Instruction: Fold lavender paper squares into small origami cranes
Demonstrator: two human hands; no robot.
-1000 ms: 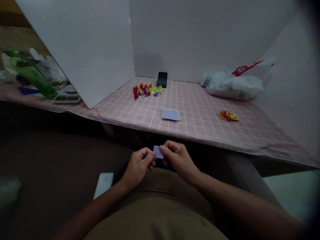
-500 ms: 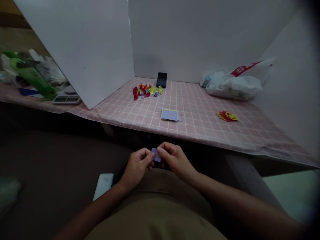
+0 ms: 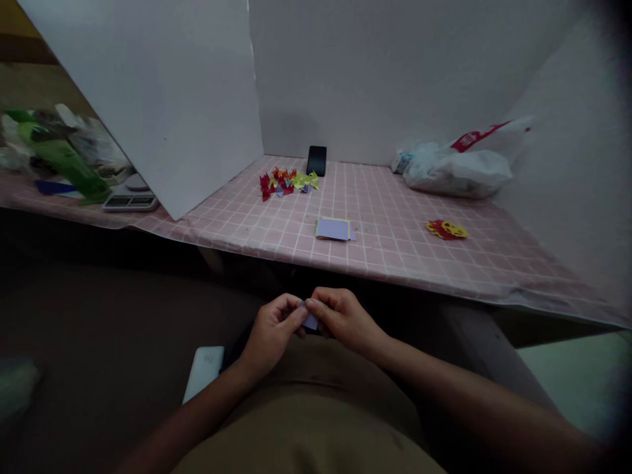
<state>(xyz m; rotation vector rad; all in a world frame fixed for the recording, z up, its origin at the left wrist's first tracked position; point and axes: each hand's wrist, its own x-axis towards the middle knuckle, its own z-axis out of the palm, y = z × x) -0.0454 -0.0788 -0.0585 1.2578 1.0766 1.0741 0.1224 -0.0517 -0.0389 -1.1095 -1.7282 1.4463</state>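
Observation:
A small folded piece of purple paper (image 3: pixel 311 321) is pinched between both hands above my lap, in front of the table's edge. My left hand (image 3: pixel 274 327) grips it from the left, thumb on top. From the right, my right hand (image 3: pixel 344 318) holds its upper part, the thumb close to the left thumb. Fingers cover much of the paper. Beyond the hands, a stack of paper squares (image 3: pixel 333 229) lies on the table, purple on top with yellow edges showing. Farther back sits a cluster of small folded paper figures (image 3: pixel 286 182) in red, orange, yellow and purple.
The table has a pink checked cloth (image 3: pixel 385 217). A black phone (image 3: pixel 316 161) leans at the back wall. Red and yellow cut-out pieces (image 3: pixel 447 229) and a white plastic bag (image 3: pixel 457 172) are on the right. Left stand a scale (image 3: pixel 130 201) and green bottle (image 3: pixel 64 161). A white device (image 3: pixel 204 372) lies by my left forearm.
The thumbs have come closer together over the purple paper, and more of its top is covered. The right hand has shifted slightly left and down. The view has moved a little.

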